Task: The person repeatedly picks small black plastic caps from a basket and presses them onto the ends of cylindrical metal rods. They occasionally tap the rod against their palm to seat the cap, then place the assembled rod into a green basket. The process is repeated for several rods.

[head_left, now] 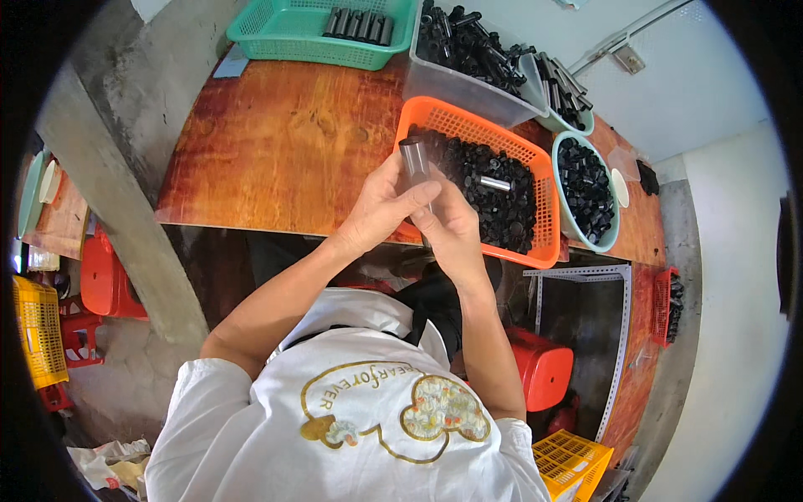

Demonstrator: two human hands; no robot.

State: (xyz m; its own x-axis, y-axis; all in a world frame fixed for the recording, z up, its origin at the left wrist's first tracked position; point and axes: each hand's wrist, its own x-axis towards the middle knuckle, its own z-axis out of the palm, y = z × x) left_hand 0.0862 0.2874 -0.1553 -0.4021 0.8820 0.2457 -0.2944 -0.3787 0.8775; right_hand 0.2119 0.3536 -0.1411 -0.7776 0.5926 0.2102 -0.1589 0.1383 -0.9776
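Observation:
In front of my body, at the wooden table's front edge, I hold a shiny greyish tube (pixel 415 167) with a dark upper end. My left hand (pixel 376 205) is closed round it from the left. My right hand (pixel 452 230) grips it from the right, and both thumbs lie across its middle. The tube stands nearly upright, slightly tilted, with its lower part mostly hidden by my fingers. Just right of my hands sits an orange basket (pixel 548 205) full of small black plastic parts. On those parts lies a short silver tube (pixel 495 183).
Behind the orange basket stands a clear bin (pixel 468 84) of black tubular parts. A green basket (pixel 301 50) at the back holds several dark cylinders. To the right are a pale green bowl (pixel 562 197) of black pieces and another bowl (pixel 548 117) with tubes. A red stool (pixel 544 368) is below.

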